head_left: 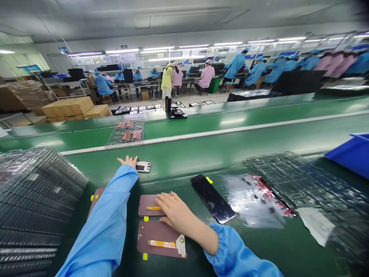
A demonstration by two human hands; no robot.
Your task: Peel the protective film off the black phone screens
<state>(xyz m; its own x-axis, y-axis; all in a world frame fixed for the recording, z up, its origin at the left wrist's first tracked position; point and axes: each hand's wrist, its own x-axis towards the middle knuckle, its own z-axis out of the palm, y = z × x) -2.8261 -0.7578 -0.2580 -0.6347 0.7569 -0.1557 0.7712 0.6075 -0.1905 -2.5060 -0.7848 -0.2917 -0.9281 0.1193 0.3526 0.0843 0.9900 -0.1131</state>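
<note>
My left hand (128, 161) reaches forward to the conveyor, fingers spread, at the left end of a phone frame (144, 166). Part of that frame is hidden by the hand, and a grip on it does not show. Palm down, my right hand (175, 215) lies over the right end of a brown-backed phone screen (145, 205), its fingers stretched out. Just below is a second phone screen (158, 236) with an orange flex cable and a yellow tab. Another brown screen (96, 198) is partly covered by my left sleeve.
Clear trays (34, 200) are stacked at left. A tray of brown screens (127, 132) sits on the conveyor (230, 140). To the right lie dark glossy screens (212, 198), a plastic bag of small parts (253, 202), empty clear trays (311, 184) and a blue bin (351, 154). Co-workers sit beyond.
</note>
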